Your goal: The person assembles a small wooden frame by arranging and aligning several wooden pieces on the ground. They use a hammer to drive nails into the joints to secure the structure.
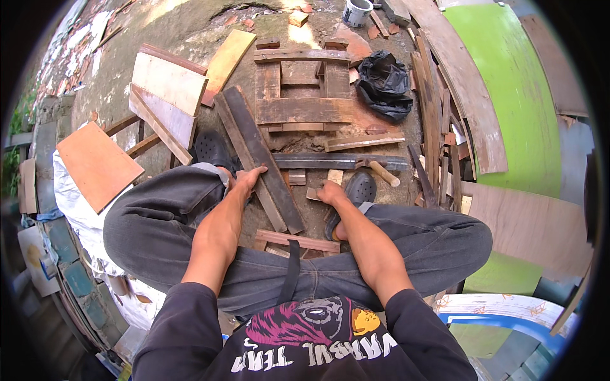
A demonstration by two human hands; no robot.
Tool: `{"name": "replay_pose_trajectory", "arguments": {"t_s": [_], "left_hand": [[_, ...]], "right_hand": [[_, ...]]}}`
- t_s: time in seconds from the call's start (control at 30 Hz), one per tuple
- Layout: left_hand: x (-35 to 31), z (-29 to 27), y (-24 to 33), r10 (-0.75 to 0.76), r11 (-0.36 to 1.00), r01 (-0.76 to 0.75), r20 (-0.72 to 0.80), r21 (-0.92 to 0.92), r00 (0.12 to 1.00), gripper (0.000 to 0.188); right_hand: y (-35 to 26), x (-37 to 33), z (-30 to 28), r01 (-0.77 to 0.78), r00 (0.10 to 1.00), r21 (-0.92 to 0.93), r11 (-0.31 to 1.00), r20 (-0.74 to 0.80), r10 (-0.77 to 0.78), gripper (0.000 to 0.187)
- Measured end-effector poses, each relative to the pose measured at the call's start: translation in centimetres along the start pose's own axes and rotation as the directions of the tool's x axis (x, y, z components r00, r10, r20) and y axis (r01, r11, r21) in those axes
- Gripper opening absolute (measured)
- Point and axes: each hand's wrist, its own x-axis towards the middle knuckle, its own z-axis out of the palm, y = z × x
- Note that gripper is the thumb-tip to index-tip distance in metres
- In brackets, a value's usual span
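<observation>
My left hand (249, 178) is closed on the edge of a long dark wooden plank (259, 152), which slants between my legs with a paler strip of wood along its left side. My right hand (330, 192) is closed round a small wood block (312, 193), one end of which shows at the fingers. Beyond both hands a long dark bar (318, 160) lies crosswise. A hammer (384, 173) with a pale wooden handle rests at its right part. A short light wood piece (335, 176) lies just past my right hand.
A low wooden frame (302, 108) stands ahead, beside a black plastic bag (385, 86). Boards (166, 79) lean at the left, near an orange-brown panel (100, 165). Several timber strips (427, 95) and a green sheet (508, 82) line the right. A bucket (357, 11) stands far off.
</observation>
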Motion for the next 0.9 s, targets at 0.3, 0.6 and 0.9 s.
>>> {"name": "replay_pose_trajectory", "arguments": {"t_s": [0.3, 0.6, 0.9], "left_hand": [[-2.7, 0.2, 1.2, 0.265, 0.936, -0.231, -0.101, 0.264, 0.959, 0.082], [-4.9, 0.8, 1.2, 0.453, 0.806, -0.309, -0.189, 0.505, 0.871, 0.088], [-3.4, -2.4, 8.0, 0.324, 0.893, -0.203, -0.26, 0.403, 0.91, 0.092]], "right_hand": [[-2.9, -1.4, 1.0, 0.208, 0.977, 0.007, 0.978, 0.052, -0.209, 0.072], [-3.7, -4.0, 0.4, 0.229, 0.971, -0.074, 0.971, 0.091, -0.222, 0.084], [-5.9, -4.5, -0.1, 0.332, 0.943, 0.036, 0.943, 0.013, -0.333, 0.094]]}}
